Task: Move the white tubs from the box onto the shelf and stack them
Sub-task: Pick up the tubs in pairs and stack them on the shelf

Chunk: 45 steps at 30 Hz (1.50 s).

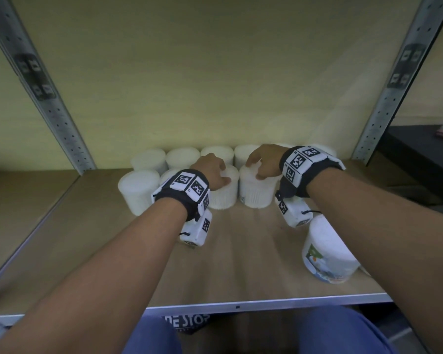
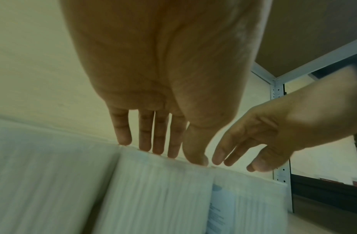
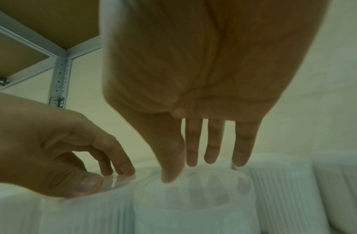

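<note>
The left hand [image 1: 211, 168] is laid on the lid of a ribbed white tub [image 1: 224, 192] on the shelf [image 1: 241, 254], its fingers [image 2: 145, 139] straight and touching the tub's top edge; nothing is gripped. The right hand [image 1: 265, 160] is spread over the neighbouring tub [image 1: 255, 191] just to the right, fingers relaxed and resting on its clear lid, with nothing clasped. More white tubs [image 1: 183, 157] are lined up behind them against the far wall, and one [image 1: 138, 191] is seen at the near left. A labelled tub [image 1: 327, 251] is lying tilted near the right front edge.
</note>
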{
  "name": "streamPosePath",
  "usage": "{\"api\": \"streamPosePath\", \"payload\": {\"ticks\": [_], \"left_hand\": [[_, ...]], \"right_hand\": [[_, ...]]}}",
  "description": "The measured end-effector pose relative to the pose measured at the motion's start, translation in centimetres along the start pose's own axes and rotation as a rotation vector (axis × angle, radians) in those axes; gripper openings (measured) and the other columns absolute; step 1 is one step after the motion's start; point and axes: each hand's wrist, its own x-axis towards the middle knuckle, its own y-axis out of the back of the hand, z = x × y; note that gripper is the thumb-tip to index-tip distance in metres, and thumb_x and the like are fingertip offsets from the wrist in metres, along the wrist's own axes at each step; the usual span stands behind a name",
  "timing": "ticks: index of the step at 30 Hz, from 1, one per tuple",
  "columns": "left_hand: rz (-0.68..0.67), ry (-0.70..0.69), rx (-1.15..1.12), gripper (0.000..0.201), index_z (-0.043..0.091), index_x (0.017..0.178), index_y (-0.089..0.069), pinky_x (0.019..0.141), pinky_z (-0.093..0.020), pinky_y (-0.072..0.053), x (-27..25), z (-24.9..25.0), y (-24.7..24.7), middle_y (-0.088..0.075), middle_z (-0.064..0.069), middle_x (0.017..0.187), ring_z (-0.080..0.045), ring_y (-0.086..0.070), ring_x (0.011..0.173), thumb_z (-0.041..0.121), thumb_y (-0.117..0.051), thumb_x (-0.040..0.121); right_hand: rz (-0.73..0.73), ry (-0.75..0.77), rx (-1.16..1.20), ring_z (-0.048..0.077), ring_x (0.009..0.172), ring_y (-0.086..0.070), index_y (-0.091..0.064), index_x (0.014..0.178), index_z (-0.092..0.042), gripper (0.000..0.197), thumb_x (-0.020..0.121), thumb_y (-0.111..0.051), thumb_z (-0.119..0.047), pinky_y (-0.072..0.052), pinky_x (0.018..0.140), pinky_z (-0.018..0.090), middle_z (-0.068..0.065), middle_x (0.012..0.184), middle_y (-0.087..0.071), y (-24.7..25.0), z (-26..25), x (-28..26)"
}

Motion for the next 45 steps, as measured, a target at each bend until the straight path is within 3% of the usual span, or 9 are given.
{"api": "streamPosePath", "payload": {"ticks": [7, 15, 20, 24, 26, 31, 34, 38, 45], "left_hand": [[-0.002, -0.001, 0.001, 0.052, 0.015, 0.135, -0.049, 0.106, -0.040, -0.040, 0.1, -0.1, -0.1, -0.042, -0.010, 0.139, -0.027, -0.044, 0.128, 0.039, -0.057, 0.090], [0.001, 0.002, -0.002, 0.052, 0.015, 0.135, -0.049, 0.106, -0.041, -0.040, 0.1, -0.1, -0.2, -0.042, -0.009, 0.140, -0.027, -0.044, 0.127, 0.039, -0.058, 0.090], [0.003, 0.000, -0.007, 0.052, 0.015, 0.135, -0.049, 0.106, -0.042, -0.039, 0.1, -0.1, -0.3, -0.041, -0.009, 0.140, -0.027, -0.043, 0.128, 0.039, -0.057, 0.090], [0.008, 0.005, -0.020, 0.052, 0.016, 0.135, -0.049, 0.106, -0.042, -0.039, 0.2, -0.2, -0.4, -0.041, -0.009, 0.140, -0.027, -0.043, 0.128, 0.039, -0.058, 0.090], [0.010, 0.003, -0.022, 0.051, 0.016, 0.135, -0.049, 0.106, -0.042, -0.039, 0.2, -0.2, -0.4, -0.042, -0.009, 0.139, -0.027, -0.044, 0.128, 0.039, -0.058, 0.090], [0.012, 0.006, -0.025, 0.051, 0.016, 0.134, -0.050, 0.106, -0.042, -0.040, 0.2, -0.2, -0.4, -0.042, -0.008, 0.138, -0.027, -0.044, 0.127, 0.039, -0.058, 0.090], [0.013, 0.002, -0.024, 0.051, 0.016, 0.134, -0.049, 0.106, -0.042, -0.040, 0.2, -0.2, -0.4, -0.042, -0.008, 0.138, -0.027, -0.044, 0.127, 0.040, -0.058, 0.090], [0.015, 0.000, -0.022, 0.051, 0.016, 0.135, -0.048, 0.106, -0.042, -0.040, 0.2, -0.2, -0.5, -0.042, -0.008, 0.138, -0.026, -0.044, 0.127, 0.039, -0.058, 0.090], [0.017, 0.006, -0.028, 0.052, 0.016, 0.136, -0.048, 0.107, -0.042, -0.039, 0.2, -0.2, -0.6, -0.042, -0.008, 0.139, -0.026, -0.042, 0.129, 0.039, -0.057, 0.091]], "right_hand": [[0.017, -0.100, -0.071, 0.028, 0.125, -0.052, -0.051, 0.134, -0.004, 0.065, 0.087, -0.059, -0.048, -0.043, 0.105, 0.036, 0.012, 0.137, -0.053, -1.1, 0.0, 0.6], [0.001, -0.107, -0.103, 0.027, 0.131, -0.045, -0.040, 0.142, -0.007, 0.064, 0.091, -0.057, -0.041, -0.038, 0.109, 0.034, 0.012, 0.144, -0.044, -1.3, -0.3, 0.2], [-0.040, -0.026, -0.066, 0.024, 0.128, -0.048, -0.047, 0.139, -0.015, 0.056, 0.086, -0.066, -0.014, -0.039, 0.102, 0.028, 0.008, 0.143, -0.046, -0.6, -0.1, -0.3], [-0.058, 0.004, -0.009, 0.025, 0.126, -0.051, -0.051, 0.137, -0.020, 0.057, 0.086, -0.055, 0.005, -0.044, 0.087, 0.025, 0.007, 0.144, -0.045, -0.2, -0.2, -0.6], [-0.031, -0.008, 0.023, 0.025, 0.126, -0.051, -0.051, 0.137, -0.019, 0.056, 0.086, -0.055, 0.003, -0.046, 0.091, 0.027, 0.007, 0.143, -0.046, -0.2, -0.2, -0.3], [0.045, -0.101, -0.011, 0.026, 0.127, -0.050, -0.046, 0.138, -0.010, 0.058, 0.089, -0.061, -0.038, -0.043, 0.104, 0.032, 0.009, 0.141, -0.048, -1.0, -0.2, 0.6], [0.018, -0.129, -0.065, 0.028, 0.125, -0.051, -0.048, 0.136, -0.005, 0.065, 0.089, -0.056, -0.048, -0.043, 0.105, 0.037, 0.013, 0.138, -0.051, -1.3, -0.4, 0.7], [0.013, -0.118, -0.072, 0.028, 0.127, -0.050, -0.046, 0.138, -0.004, 0.062, 0.091, -0.057, -0.042, -0.041, 0.105, 0.034, 0.013, 0.140, -0.049, -1.1, -0.4, 0.5], [-0.029, -0.036, -0.044, 0.024, 0.128, -0.048, -0.048, 0.139, -0.015, 0.054, 0.087, -0.064, -0.013, -0.039, 0.102, 0.028, 0.008, 0.142, -0.047, -0.7, -0.2, -0.3]]}}
